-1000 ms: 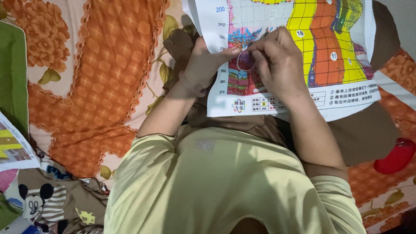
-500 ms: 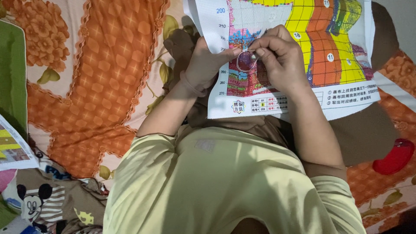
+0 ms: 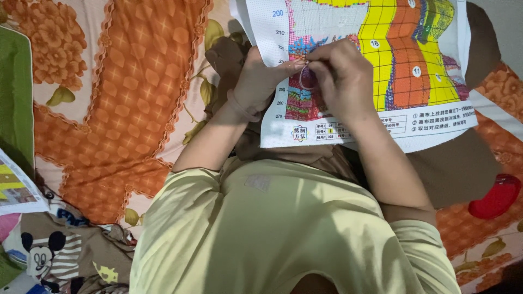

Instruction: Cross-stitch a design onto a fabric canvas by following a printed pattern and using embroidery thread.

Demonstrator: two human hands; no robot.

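A white cross-stitch canvas printed with a grid of yellow, orange, pink and green blocks point(image 3: 381, 71) lies across the person's lap, its lower edge toward the pale yellow shirt point(image 3: 283, 234). The left hand point(image 3: 261, 81) grips the canvas at its left edge, thumb on top and fingers curled underneath, clamped on the cloth. The right hand point(image 3: 343, 79) rests on the canvas just beside it, fingertips pinched together on a thin loop of pinkish thread point(image 3: 306, 79) that arcs between the two hands; whether a needle sits in that pinch cannot be told.

Around them spreads an orange and cream flowered bedsheet point(image 3: 125, 92). A green cloth point(image 3: 13, 98) runs along the left border, and below it a second printed pattern sheet point(image 3: 16, 188) lies beside a brown cartoon-mouse garment point(image 3: 60, 256). A glossy red object point(image 3: 496, 196) sits at the right, close to the right elbow, well apart from the hands. Brown fabric point(image 3: 457, 169) shows under the canvas's right corner.

The canvas runs past the top edge of the view. Open sheet lies to the left of the left forearm; the right side is tighter.
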